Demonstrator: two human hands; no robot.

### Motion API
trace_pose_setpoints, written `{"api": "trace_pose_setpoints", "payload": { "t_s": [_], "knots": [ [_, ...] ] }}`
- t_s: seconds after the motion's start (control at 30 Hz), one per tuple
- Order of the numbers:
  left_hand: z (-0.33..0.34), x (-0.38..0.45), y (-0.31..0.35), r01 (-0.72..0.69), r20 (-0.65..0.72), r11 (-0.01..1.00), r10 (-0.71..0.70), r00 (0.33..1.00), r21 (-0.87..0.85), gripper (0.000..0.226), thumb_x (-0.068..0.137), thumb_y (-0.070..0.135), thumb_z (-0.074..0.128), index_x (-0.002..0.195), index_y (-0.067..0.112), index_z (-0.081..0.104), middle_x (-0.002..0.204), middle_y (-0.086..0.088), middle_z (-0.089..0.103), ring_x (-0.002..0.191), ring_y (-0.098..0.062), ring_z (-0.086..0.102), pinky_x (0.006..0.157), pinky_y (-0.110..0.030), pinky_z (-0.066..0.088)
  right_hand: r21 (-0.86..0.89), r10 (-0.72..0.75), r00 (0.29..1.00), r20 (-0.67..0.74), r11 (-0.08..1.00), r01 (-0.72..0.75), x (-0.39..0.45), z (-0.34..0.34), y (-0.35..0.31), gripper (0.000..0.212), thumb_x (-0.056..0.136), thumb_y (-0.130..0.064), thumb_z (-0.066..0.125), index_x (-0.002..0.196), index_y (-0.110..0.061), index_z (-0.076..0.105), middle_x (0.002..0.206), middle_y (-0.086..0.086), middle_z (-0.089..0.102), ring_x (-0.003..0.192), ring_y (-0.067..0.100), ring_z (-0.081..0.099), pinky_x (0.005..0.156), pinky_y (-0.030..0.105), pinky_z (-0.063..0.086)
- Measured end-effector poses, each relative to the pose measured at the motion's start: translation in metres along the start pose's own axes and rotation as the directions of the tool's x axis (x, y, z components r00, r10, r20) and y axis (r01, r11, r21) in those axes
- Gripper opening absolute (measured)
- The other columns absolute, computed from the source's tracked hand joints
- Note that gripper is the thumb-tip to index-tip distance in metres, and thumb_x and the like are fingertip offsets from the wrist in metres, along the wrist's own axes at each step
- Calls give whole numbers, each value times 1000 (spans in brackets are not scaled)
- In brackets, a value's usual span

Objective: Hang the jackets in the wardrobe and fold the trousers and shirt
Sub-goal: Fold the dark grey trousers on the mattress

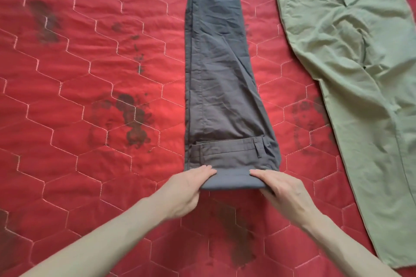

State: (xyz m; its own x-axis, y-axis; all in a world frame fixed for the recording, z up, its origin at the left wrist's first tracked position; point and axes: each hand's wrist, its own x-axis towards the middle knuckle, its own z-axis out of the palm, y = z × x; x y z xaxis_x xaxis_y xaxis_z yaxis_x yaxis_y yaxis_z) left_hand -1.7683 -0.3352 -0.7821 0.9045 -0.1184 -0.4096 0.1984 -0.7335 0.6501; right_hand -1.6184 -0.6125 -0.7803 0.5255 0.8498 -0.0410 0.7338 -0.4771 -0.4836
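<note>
On the red quilted bedcover (90,74), the grey trousers (216,51) lay lengthwise, legs folded together, with the waistband end turned over into a short roll at the near edge. Left hand (189,188) gripped the left end of that roll, fingers laid over its top and thumb beneath. Right hand (283,188) gripped the right end likewise, fingers flat on top. Beside them, to the right and apart, the olive-green trousers (360,62) lay spread flat, unfolded, waistband at the far end.
</note>
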Motion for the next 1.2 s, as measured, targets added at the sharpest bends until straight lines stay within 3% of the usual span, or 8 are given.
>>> {"api": "trace_pose_setpoints", "payload": {
  "t_s": [0.1,0.2,0.33,0.47,0.67,0.83,0.93,1.2],
  "knots": [
    [-22,-8,1,3,0,989,-3,1000,-145,50,91,13,51,134,37,58,118,14,71,104,-10,66,92,-24,48,109,72,997,-37,992,-67,-8,-16,-5,38,78,-3,89,113,-12,79,109,-6,79,96,12,77,88,18,53],
    [-30,-18,4,42,-89,917,-84,992,-396,25,95,16,60,110,36,67,78,8,68,62,-10,56,62,-25,45,257,170,977,-125,957,-134,-15,-26,-10,30,82,-14,82,112,-17,78,109,-16,77,92,-1,74,86,9,50],
    [-36,-15,8,56,-136,626,-255,957,-778,23,105,18,62,118,29,76,113,5,79,109,-10,73,94,-25,57,648,572,818,-53,643,-408,-11,-29,-13,29,84,-22,87,110,-31,78,102,-10,80,92,5,75,83,15,54],
    [-29,3,20,-13,-254,513,-403,879,-858,27,107,19,56,126,30,73,123,4,76,119,-11,69,99,-21,53,782,680,724,113,389,-488,3,-7,-19,19,92,-36,76,110,-31,78,106,-8,80,104,7,75,84,13,54],
    [-25,25,11,4,-328,483,-600,730,-876,18,107,21,59,113,21,75,109,-1,80,103,-13,73,93,-29,58,653,724,690,5,520,-551,43,11,-6,41,98,-63,57,100,-25,72,93,-12,78,93,6,74,84,38,56],
    [-24,36,-10,80,-354,606,-561,749,-791,39,97,48,56,132,34,62,125,21,70,122,2,62,100,-11,44,567,669,737,-96,646,-512,91,21,10,48,99,-61,46,108,-19,69,81,-9,73,79,19,69,73,38,50],
    [-18,42,-25,184,-290,625,-576,764,-758,38,93,36,55,131,39,55,121,27,68,119,2,62,106,-25,47,564,671,740,-48,630,-534,115,27,23,25,106,-49,50,103,-29,64,77,-14,70,74,10,64,72,32,46],
    [-12,64,-33,374,-287,678,-654,699,-633,13,103,31,46,115,27,48,99,3,71,95,-34,64,92,-55,50,323,792,594,-142,604,-728,112,50,12,48,98,-70,29,95,-24,43,75,17,67,78,46,63,67,47,47]
  ]
}}
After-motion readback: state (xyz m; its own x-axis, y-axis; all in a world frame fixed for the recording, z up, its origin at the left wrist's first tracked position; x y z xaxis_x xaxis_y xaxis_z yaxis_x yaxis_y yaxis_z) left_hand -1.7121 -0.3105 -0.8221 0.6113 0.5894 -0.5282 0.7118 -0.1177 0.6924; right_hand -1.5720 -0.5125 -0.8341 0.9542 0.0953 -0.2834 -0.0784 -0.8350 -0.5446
